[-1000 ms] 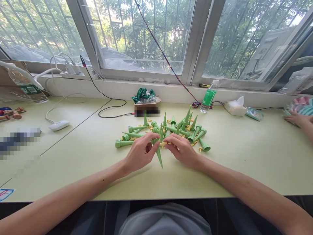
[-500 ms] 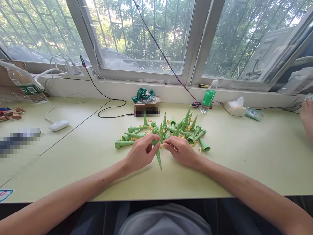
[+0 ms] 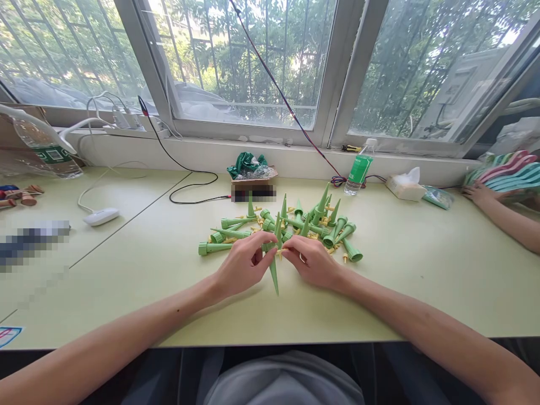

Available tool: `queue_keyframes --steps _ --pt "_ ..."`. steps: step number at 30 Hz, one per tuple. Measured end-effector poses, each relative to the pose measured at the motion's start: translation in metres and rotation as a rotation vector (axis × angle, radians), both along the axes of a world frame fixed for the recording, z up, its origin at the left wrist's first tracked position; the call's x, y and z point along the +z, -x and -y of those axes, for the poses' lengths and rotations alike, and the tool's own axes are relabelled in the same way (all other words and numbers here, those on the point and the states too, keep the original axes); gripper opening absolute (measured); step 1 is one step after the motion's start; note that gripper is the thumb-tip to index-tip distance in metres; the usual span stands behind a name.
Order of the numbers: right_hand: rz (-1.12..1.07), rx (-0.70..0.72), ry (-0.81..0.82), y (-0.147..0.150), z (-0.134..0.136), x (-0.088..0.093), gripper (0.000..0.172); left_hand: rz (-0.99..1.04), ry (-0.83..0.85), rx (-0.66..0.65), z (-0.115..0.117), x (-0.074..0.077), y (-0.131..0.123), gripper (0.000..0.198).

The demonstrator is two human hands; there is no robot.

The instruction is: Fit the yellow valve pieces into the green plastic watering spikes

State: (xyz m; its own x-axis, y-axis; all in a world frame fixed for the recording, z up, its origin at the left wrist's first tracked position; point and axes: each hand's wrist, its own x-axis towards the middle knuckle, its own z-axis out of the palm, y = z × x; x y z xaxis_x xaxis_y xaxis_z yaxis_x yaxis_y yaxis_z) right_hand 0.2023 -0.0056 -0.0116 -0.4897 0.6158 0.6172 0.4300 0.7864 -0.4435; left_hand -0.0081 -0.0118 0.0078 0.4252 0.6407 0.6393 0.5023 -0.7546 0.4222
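Observation:
My left hand (image 3: 243, 261) is closed, thumb and fingers pinching a green plastic watering spike (image 3: 274, 277) whose tip points down toward the table's front. Opposite it, my right hand (image 3: 315, 262) is also closed, its fingertips on a small yellow valve (image 3: 280, 255) at the wide end of that spike. How far the valve sits in the spike cannot be made out. Just beyond both hands lies a pile of similar green spikes, such as one on its side (image 3: 213, 247) and one at the right (image 3: 352, 250). Small yellow valves (image 3: 345, 257) are scattered among them.
Behind the pile stand a small cardboard box (image 3: 253, 179) with green plastic and a water bottle (image 3: 360, 169). A tissue pack (image 3: 405, 185) lies farther right. Another person's hand (image 3: 485, 194) touches a bundle of colourful hangers (image 3: 512, 171). A white mouse-like device (image 3: 102, 216) sits left.
At the far right, the other person's hand has moved in over the table, and colourful hangers have come into view. My hands have barely shifted at the spike.

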Motion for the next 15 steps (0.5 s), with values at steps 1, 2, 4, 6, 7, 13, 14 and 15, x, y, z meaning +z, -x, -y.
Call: queue_keyframes --steps 1,2,4,6,7,13,14,15 --pt "0.008 -0.002 0.004 -0.0002 -0.0004 0.0 0.02 -0.001 0.0 -0.001 0.0001 -0.0001 0.0001 0.009" --pt "0.017 -0.004 0.007 -0.0004 -0.0006 -0.0001 0.022 -0.001 -0.003 -0.003 0.0002 -0.0003 0.0001 0.009" --pt "0.035 -0.011 0.014 -0.0006 -0.0008 0.0001 0.025 -0.009 0.002 -0.004 0.0004 -0.0005 0.0002 0.008" --pt "0.037 -0.021 0.018 -0.0005 -0.0003 0.0005 0.025 -0.011 0.001 0.003 0.0006 -0.0006 0.0001 0.007" --pt "0.031 -0.026 0.02 -0.0003 0.0 0.0007 0.022 -0.011 0.001 0.005 0.0006 -0.0006 0.0 0.007" --pt "-0.004 0.01 0.016 0.0004 0.0019 0.0015 0.012 0.001 0.008 0.014 -0.0002 -0.0005 -0.0004 0.007" --pt "-0.002 0.022 0.008 0.0003 0.0018 0.0013 0.012 -0.001 0.009 0.012 -0.0004 -0.0006 -0.0003 0.007" --pt "0.0 0.029 0.0 0.0001 0.0016 0.0009 0.012 -0.004 0.01 0.01 -0.0007 -0.0007 -0.0001 0.006"
